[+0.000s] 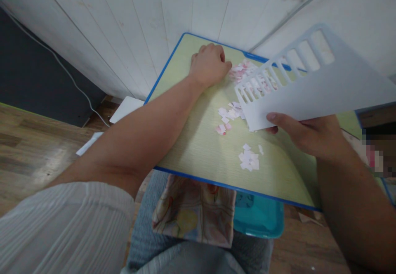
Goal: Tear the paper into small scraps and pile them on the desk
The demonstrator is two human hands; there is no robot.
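My right hand (309, 135) grips a flat white slotted board (297, 96) by its lower edge, thumb on top. A row of rounded cutouts, growing larger toward the far end, runs along that board. It is tilted above a small yellow-green table (198, 142) with blue edging. At the table's back, my left hand (210, 63) rests with curled fingers; whatever they hold is hidden. Right beside its thumb lies a pile of pink and white paper scraps (243, 69), partly covered by the board. Smaller clusters of paper scraps (249, 158) lie nearer to me.
A white plank wall (173, 10) stands directly behind the table. Below the front edge are a patterned fabric bag (194, 220) and a turquoise plastic basin (262, 216). A dark panel (46, 67) with a white cable stands at the left. White pieces (126, 108) lie beside the table.
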